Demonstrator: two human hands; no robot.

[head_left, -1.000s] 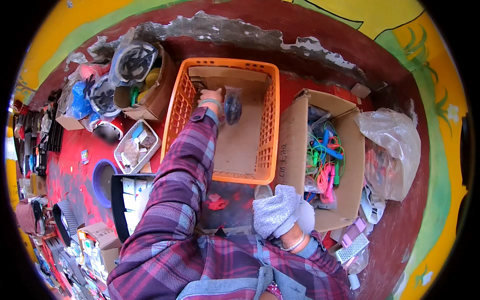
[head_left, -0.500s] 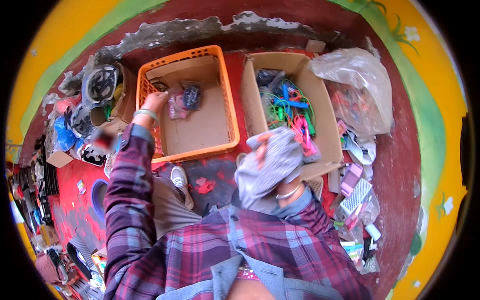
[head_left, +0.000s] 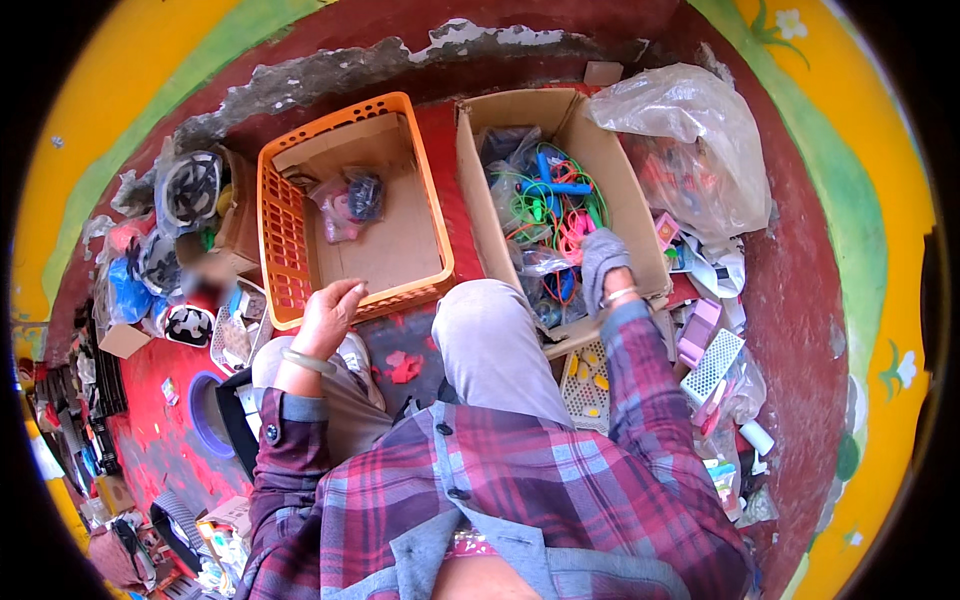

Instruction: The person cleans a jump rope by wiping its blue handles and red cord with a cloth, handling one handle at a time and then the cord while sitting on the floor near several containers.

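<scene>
Shift: since the earlier frame, the left hand [head_left: 328, 318] has drawn back from the bags to the basket's near rim; the right hand [head_left: 618, 283] has moved over the carton's near right corner.
Right grip: holding a grey cloth [head_left: 603, 256], bunched over the fingers.
Left grip: fingers bent, nothing visible in them; how wide they stand cannot be told.
Basket [head_left: 425, 286]: orange, beyond the left hand; inside, a pink bag [head_left: 340, 222] touches a dark bag [head_left: 366, 197].
Carton [head_left: 637, 190]: right of the basket, holding tangled jump ropes [head_left: 560, 189].
Carton surroundings: a clear sack [head_left: 705, 130] to the right; a perforated tray [head_left: 576, 407] with yellow pieces just before it.
Far left: a purple basin [head_left: 203, 413] on the floor.
</scene>
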